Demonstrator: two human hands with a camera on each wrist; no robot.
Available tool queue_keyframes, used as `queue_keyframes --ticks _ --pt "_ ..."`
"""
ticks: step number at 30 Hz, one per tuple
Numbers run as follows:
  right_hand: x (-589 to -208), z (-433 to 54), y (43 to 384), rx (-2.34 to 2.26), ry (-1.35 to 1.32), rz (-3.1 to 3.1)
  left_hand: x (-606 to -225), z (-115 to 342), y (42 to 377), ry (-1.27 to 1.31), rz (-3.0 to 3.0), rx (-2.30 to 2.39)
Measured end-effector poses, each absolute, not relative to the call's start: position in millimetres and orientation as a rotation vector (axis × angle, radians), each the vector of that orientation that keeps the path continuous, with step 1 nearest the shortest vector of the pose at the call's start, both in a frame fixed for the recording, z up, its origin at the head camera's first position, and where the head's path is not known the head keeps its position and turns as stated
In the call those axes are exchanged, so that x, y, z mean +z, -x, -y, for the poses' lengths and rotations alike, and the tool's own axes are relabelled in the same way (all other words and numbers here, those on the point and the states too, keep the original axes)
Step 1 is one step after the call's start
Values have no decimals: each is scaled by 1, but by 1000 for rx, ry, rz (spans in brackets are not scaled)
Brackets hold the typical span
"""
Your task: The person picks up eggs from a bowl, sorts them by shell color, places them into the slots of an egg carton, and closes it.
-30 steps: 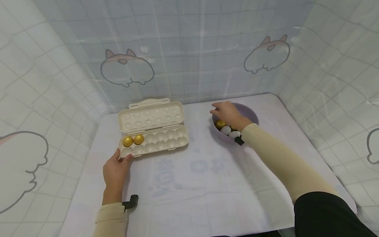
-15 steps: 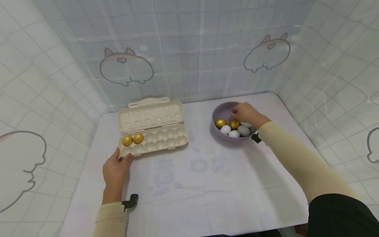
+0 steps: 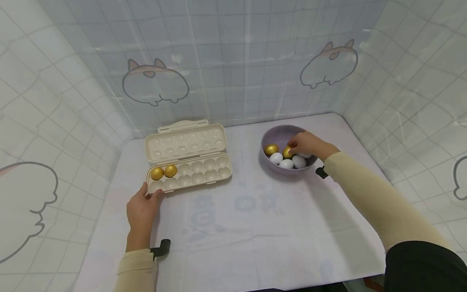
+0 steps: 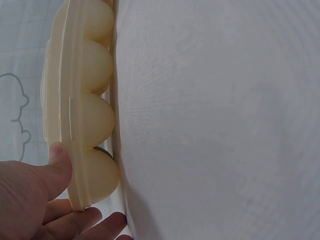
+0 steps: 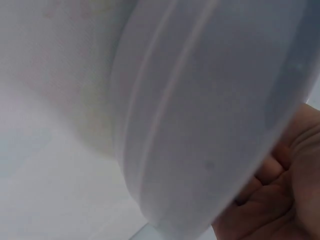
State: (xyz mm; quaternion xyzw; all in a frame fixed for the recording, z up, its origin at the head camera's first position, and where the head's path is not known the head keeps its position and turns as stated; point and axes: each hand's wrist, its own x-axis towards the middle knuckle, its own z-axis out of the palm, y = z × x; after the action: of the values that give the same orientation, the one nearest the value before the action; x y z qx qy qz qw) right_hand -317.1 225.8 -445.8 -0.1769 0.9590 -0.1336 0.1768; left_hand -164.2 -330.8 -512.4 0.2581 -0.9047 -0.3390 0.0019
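Observation:
My left hand [image 3: 141, 211] pinches the near left corner of an open cream plastic egg carton [image 3: 189, 187]. In the left wrist view, the thumb [image 4: 59, 162] presses the rim while the fingers lie under the corner. Two golden eggs [image 3: 157, 173] sit side by side in the left end of its back row. On the right, my right hand [image 3: 308, 144] reaches into a purple bowl [image 3: 279, 132] and has thumb and fingertips around a golden egg [image 3: 287, 153]. Another golden egg [image 3: 271, 149] and several white eggs [image 3: 286, 164] lie in the bowl.
A white patterned cloth [image 3: 226, 239] covers the table. Tiled-print sheeting [image 3: 233, 73] hangs behind and at both sides. The carton's lid [image 3: 186, 142] leans open at the back. In the right wrist view, the bowl's outer wall [image 5: 200, 110] hides much of the right hand.
My right hand has drawn back rightward from over the bowl's left side, then lowered to the golden egg. The eggs in the bowl have shifted slightly. My left hand stays at the carton.

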Motion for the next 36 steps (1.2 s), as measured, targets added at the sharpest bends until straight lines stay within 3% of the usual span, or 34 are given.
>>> queue_keyframes --ticks 36 --pt "-466 -221 317 -508 523 -2711 -515 330 166 -827 2827 -1066"
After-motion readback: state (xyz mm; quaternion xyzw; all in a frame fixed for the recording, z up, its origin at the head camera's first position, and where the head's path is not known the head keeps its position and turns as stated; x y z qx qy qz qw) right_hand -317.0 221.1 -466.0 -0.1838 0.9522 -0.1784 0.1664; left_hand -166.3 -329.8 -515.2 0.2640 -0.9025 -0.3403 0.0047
